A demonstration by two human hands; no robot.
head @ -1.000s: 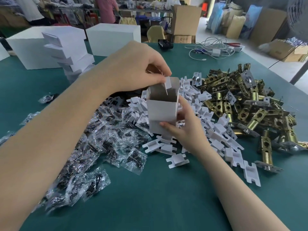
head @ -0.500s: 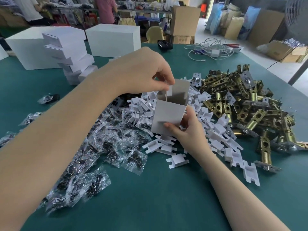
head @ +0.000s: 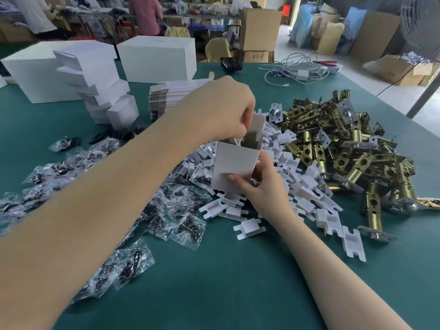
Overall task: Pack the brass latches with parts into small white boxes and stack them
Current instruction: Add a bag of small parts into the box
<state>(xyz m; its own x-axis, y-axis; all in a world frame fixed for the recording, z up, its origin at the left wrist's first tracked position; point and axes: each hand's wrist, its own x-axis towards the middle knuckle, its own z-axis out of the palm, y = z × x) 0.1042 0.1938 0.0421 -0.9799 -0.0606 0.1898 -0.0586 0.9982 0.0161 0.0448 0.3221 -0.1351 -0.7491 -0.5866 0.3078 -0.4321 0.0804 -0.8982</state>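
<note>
1. A green table (head: 238, 294) fills a workshop; cartons, bags and a fan stand along the far wall, and two people work at a bench at the far left.
2. The near part of the table, between the two forearms and out to the right, is bare green.
3. The box (head: 234, 166) is held above the middle of the table, upright with a slight tilt, its top open and a flap (head: 256, 132) standing up at the far side.
4. The right hand (head: 262, 186) grips the box low on its right side, thumb pressed on the front face, fingers curled round behind.
5. The left hand (head: 221, 110) hangs over the opening, fingers curled, fingertips pinching something at the top edge; I cannot tell whether it is a flap or a part.
6. White inserts (head: 307, 194) lie heaped under and right of the box; a few strays lie toward the near side.
7. Brass latches (head: 345, 148) are piled right of the inserts, touching them, with bare table between them and the right edge.
8. Clear screw bags (head: 166, 210) spread left of the box under the left forearm, reaching the left edge.
9. A leaning stack (head: 100, 91) of closed boxes stands far left, beside flat blanks (head: 171, 96).
10. Two big cartons (head: 157, 58) sit behind; cables (head: 295, 70) lie at the far right.
</note>
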